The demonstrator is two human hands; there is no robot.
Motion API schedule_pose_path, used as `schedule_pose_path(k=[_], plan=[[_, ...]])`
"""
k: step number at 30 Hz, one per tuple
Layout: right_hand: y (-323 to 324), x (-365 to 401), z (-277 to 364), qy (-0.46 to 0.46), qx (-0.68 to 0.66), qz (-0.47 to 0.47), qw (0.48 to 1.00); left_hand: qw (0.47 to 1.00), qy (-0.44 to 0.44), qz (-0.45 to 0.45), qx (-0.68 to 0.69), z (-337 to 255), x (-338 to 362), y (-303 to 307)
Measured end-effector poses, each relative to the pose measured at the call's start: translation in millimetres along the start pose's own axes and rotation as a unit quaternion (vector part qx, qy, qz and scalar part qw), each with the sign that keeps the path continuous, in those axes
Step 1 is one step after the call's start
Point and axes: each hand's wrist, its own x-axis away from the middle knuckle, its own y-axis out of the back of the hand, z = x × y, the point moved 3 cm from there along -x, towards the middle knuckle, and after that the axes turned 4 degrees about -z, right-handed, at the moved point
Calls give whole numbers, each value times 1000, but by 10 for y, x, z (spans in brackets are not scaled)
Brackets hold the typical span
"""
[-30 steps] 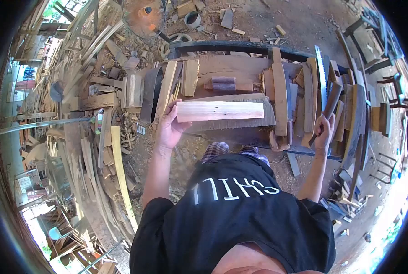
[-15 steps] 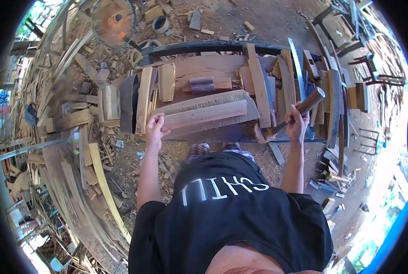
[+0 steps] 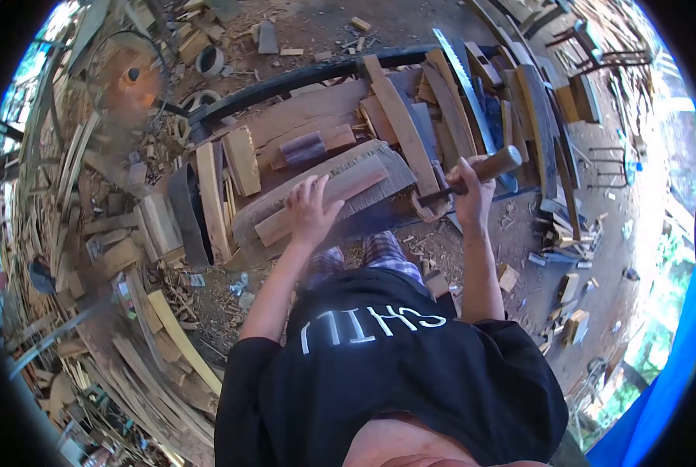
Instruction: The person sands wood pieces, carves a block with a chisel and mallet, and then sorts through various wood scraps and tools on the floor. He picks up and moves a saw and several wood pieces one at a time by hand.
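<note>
The left hand (image 3: 313, 210) lay spread, fingers flat, on the pale narrow wooden plank (image 3: 357, 180). The plank rested slanted on a grey curved wooden slab (image 3: 248, 222) on the cluttered worktop (image 3: 301, 117), its middle covered by the hand. The right hand (image 3: 471, 196) was closed in a fist round the brown wooden-handled tool (image 3: 493, 165), near the slab's right end. The tool's working end was dark & partly hidden among wood pieces, so its type couldn't be told.

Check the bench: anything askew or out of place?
A toothed saw blade lies loose across the heaped boards, just beyond the right hand, which grips a wooden-handled tool. The left hand rests on a pale plank.
</note>
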Motion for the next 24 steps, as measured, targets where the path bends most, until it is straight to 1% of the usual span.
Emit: schedule_pose_path(k=[3,4,5,7,9,10,12,17,19,20,21,23,24], plan=[[-175,13,10,17,-20,-21,999,999,-39,2,13,-174,-236,-214],[-252,6,6,46,-29,-24,998,999,-43,7,14,-199,-295,-261],[-328,13,15,45,-28,-31,998,998,-53,18,6,-225,-345,-308],[-502,25,65,69,-61,-2,996,997,-66,34,-1,-249,-367,-384],[-595,-17,1,74,-44,-2,996,997,-79,14,-15,-228,-372,-407],[-635,-41,-33,86,-32,8,996,996,-81,20,-13,-224,-366,-428],[-703,-87,-105,105,-17,23,994,996,-87,1,-35,-222,-355,-436],[-770,-139,-144,89,-27,19,995,995,-89,4,-38,-214,-366,-465],[-772,-161,-286,127,60,30,990,995,-92,5,-40,-220,-371,-471],[-760,-150,-376,128,85,31,988,995,-95,-2,-39,-224,-375,-465],[-763,-159,-366,125,87,27,988,994,-97,-10,-39,-229,-377,-460],[-775,-196,-322,93,52,39,994,994,-100,-6,-45,-233,-376,-461],[-783,-225,-281,95,31,42,994,993,-104,-7,-53,-231,-387,-467]])
